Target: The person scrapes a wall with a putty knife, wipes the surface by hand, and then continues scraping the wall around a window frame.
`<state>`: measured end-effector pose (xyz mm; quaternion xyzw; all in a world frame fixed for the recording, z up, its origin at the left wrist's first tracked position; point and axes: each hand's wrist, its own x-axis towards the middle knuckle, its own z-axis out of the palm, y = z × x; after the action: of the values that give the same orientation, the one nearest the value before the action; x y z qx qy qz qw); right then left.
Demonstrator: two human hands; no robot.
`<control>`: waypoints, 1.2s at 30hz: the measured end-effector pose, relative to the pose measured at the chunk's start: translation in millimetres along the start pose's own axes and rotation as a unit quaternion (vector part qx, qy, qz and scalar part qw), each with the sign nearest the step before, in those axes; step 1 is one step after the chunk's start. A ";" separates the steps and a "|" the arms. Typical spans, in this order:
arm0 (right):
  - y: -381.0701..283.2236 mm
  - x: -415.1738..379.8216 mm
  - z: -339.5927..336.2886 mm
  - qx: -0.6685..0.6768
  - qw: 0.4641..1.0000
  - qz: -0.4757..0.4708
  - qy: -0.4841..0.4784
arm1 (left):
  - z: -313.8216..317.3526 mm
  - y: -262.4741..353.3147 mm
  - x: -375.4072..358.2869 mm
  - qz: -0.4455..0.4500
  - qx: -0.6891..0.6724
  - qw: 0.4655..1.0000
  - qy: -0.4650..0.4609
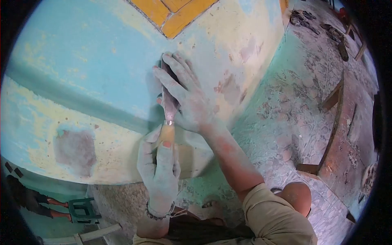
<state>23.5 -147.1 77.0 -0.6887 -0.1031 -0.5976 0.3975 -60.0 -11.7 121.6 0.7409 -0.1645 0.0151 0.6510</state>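
Note:
My left hand (161, 171), dusty and with a bracelet at the wrist, is wrapped around the wooden handle of a scraper (167, 132). The scraper's metal blade extends upward from the ferrule, partly covered by my right hand (188, 92). That hand is closed around the blade, its fingertips along the edge and the thumb showing at its left side. Behind both hands is a painted surface (94, 53), pale blue with worn cream areas. Whether the blade touches it is hard to see. A grey patch (75, 151) shows at its lower left.
Orange framed panels (179, 25) meet the painted surface at the top. A wooden board structure (341, 122) stands on the dusty floor (273, 126) at right. Footwear (303, 19) lies at top right. Another person's legs (47, 206) and a green stool (83, 209) appear lower left.

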 end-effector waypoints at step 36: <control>-4.0 -1.8 25.6 0.111 0.965 0.115 0.206 | 10.4 12.7 -5.8 0.071 0.137 0.985 -0.082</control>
<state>39.6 -126.7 77.9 -0.5095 -0.0049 -0.6615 0.5503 -70.8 -21.8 130.8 0.8083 -0.2658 0.0229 0.5249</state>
